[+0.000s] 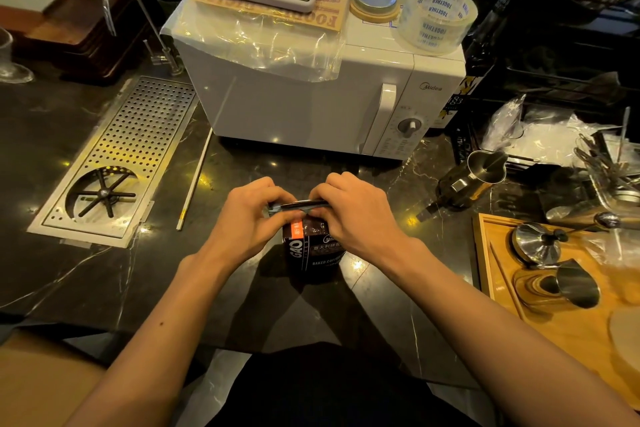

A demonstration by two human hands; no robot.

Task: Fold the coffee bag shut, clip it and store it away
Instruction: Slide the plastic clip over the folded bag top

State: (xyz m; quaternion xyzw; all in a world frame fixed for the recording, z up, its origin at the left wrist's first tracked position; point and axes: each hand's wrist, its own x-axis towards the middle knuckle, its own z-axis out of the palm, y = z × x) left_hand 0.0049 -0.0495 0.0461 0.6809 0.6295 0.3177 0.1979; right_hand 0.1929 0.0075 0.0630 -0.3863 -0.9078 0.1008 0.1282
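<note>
A dark coffee bag (pixel 313 251) with white lettering and an orange label stands upright on the black marble counter, just in front of me. Its top is flattened into a thin horizontal strip (pixel 301 206). My left hand (pixel 254 210) pinches the left end of that strip and my right hand (pixel 353 208) pinches the right end, fingers curled over the top. A thin dark bar lies along the strip between my fingers; whether it is a clip or the bag's own edge I cannot tell.
A white microwave (pixel 311 87) stands right behind the bag, carrying a scale, plastic wrap and a tape roll (pixel 438 19). A perforated steel drain tray (pixel 114 163) is set into the counter at left. Metal pitchers (pixel 483 172) and a wooden tray (pixel 485 253) crowd the right.
</note>
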